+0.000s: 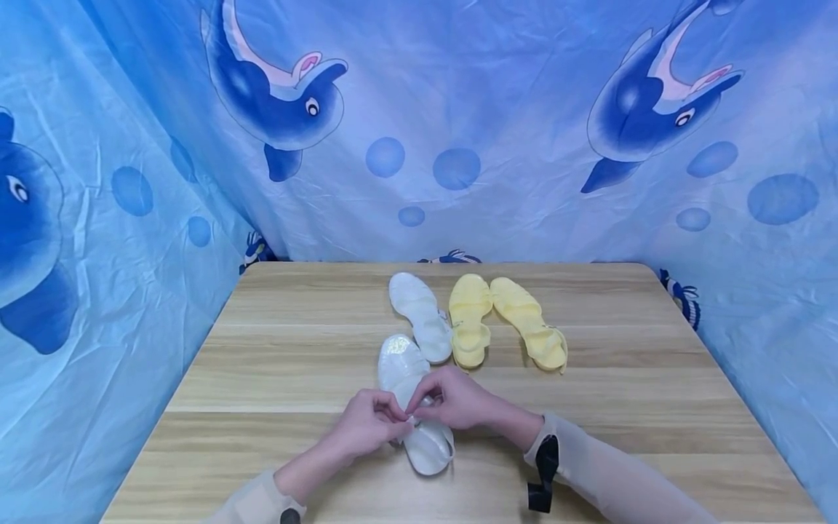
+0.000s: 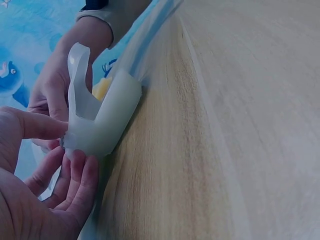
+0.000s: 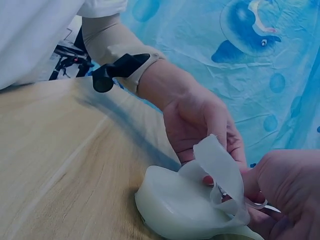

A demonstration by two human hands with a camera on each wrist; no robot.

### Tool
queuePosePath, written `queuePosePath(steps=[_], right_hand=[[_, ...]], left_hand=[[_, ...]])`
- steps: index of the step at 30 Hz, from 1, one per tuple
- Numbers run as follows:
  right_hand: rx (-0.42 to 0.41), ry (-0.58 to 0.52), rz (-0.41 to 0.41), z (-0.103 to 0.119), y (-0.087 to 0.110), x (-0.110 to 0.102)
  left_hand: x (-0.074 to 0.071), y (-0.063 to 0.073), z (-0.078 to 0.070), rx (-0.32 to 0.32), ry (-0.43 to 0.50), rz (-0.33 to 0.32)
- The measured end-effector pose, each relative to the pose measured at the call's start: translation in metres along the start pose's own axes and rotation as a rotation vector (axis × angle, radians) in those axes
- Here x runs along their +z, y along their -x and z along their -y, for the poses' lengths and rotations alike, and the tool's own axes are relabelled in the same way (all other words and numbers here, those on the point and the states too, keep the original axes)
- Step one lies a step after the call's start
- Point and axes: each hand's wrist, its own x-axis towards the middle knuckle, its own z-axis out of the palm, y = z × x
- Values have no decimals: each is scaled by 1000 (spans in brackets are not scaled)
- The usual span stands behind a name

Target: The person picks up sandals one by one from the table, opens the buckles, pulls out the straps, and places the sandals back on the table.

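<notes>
A white sandal [image 1: 401,364] lies on the table near me, toe pointing away. At its ankle strap, my left hand [image 1: 368,426] pinches the strap beside a small metal buckle, thumb and fingertips close together. From the other side my right hand [image 1: 455,400] pinches the strap end at the same spot, and the two hands' fingertips nearly meet. The right wrist view shows the heel part of the sandal [image 3: 175,200] with the loop of strap [image 3: 220,162] standing up over it. Fingers partly hide the buckle.
Behind the near sandal lies a second white sandal [image 1: 419,313]. To its right are two yellow sandals, one straight [image 1: 470,313] and one slanted [image 1: 524,313]. All rest on a wood-grain table [image 1: 262,364] enclosed by blue dolphin-print curtains [image 1: 511,109].
</notes>
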Motion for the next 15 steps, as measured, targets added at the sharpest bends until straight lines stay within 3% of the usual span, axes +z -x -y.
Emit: queuePosePath(steps=[4,11,15], right_hand=[[-28,31,27,2,0,-1],[-152,201,90,5,-3,-11],[-186,198,116,1,-3,-15]], left_hand=[[-1,-1,1,-3,-5,1],[1,-2,1,23,-26,-18],[2,-1,1,30,-31,-22]])
